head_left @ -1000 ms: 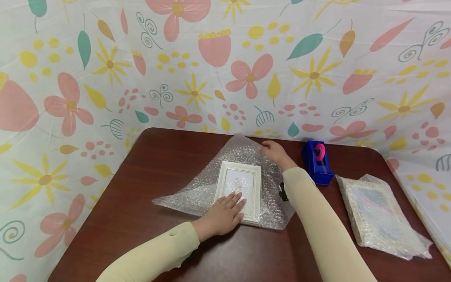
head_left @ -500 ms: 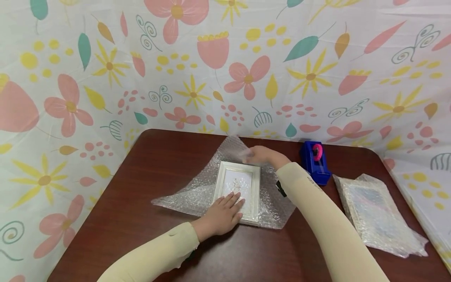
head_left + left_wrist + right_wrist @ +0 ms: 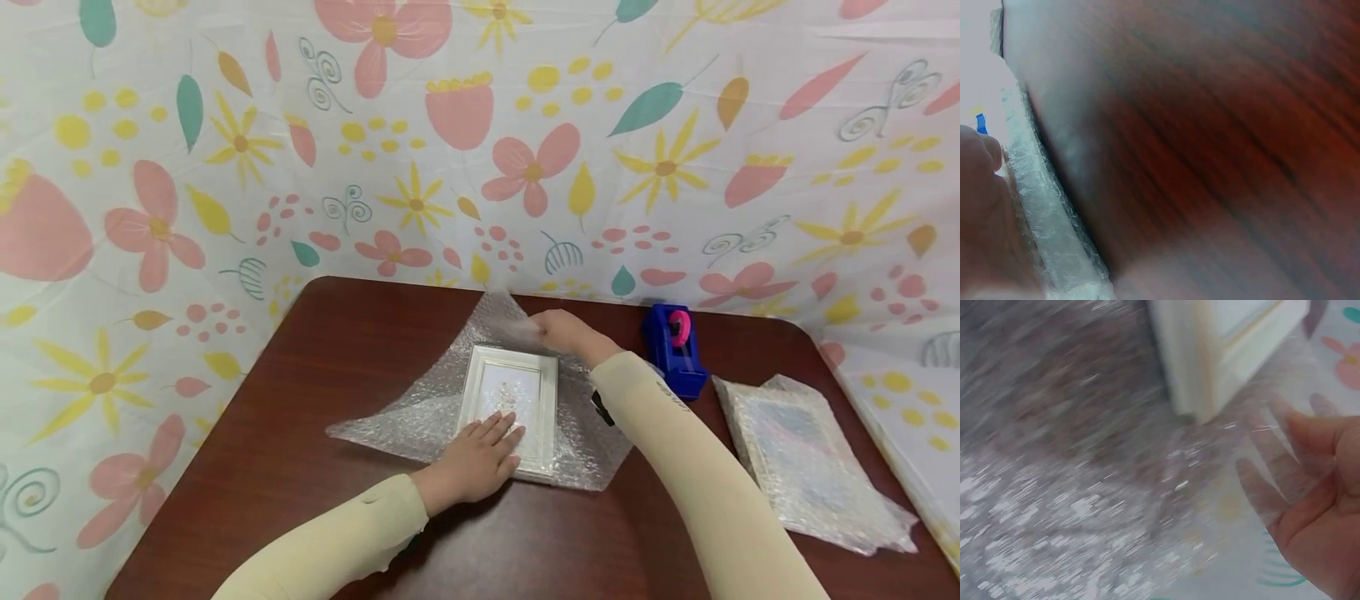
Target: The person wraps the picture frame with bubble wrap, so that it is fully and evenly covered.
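Note:
A white picture frame (image 3: 547,429) lies face up on a sheet of bubble wrap (image 3: 416,421), which spreads out beyond it on several sides. My left hand (image 3: 476,458) rests flat on the lower left of the frame, fingers extended over the picture. Above the frame's far edge, my right hand (image 3: 567,332) pinches the far right part of the wrap and lifts it. In the right wrist view, the thumb is on the near side of the film and the other fingers (image 3: 1263,490) show through it. A frame corner (image 3: 1194,375) is close by.
A blue tape dispenser (image 3: 677,354) with a pink roll (image 3: 681,327) stands at the back right of the dark wooden table (image 3: 360,325). In front of it lies a bubble-wrapped package (image 3: 813,467). A flower-patterned cloth (image 3: 450,192) hangs behind the table.
My right hand has moved left, from the wrap's far right edge to above the frame's far edge, drawing the wrap with it. The left hand stays on the frame.

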{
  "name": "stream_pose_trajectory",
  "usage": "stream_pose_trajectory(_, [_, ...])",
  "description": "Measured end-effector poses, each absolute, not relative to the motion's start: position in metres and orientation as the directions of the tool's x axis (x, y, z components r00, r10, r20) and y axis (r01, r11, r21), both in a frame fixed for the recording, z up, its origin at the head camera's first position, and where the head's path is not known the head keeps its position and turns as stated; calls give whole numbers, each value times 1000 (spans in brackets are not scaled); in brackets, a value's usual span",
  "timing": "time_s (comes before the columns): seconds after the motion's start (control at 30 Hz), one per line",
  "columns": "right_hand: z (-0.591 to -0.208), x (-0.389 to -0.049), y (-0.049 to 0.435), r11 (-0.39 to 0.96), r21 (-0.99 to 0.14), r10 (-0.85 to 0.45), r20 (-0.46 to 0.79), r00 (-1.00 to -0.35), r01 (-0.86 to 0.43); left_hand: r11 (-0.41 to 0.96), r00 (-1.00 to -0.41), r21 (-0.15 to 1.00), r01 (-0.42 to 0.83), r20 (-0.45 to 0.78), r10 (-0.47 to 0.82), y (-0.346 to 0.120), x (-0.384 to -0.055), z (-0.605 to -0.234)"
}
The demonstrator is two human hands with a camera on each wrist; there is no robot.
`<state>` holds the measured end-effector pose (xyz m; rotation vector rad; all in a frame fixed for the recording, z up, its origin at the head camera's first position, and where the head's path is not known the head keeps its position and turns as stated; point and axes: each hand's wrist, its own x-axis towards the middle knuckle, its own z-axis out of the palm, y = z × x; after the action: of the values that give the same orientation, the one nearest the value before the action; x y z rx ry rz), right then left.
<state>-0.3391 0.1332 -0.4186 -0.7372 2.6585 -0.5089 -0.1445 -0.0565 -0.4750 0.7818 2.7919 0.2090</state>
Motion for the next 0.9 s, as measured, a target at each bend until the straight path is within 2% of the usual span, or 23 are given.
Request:
stream_pose_trajectory(0.2, [-406,-337,117,776,-494,-567,-277,-776,-391,854,-832,182,487,-201,517,-55,-144,-475])
stream_pose_trajectory(0.5, [-399,-325,123,766,-557,-569,-351,-744,-323,861,-834,203,466,-226,504,-55,-143,-474])
stream_pose_trajectory(0.73, [-414,-297,122,734,-529,-618,-260,-741,-426,850,-824,206,485,-218,523,-58,-145,-469])
stream_pose_trajectory(0.9, [-424,-280,126,718,-539,-621,-208,-756,-441,837,-811,208,506,-215,544,-59,-148,-471])
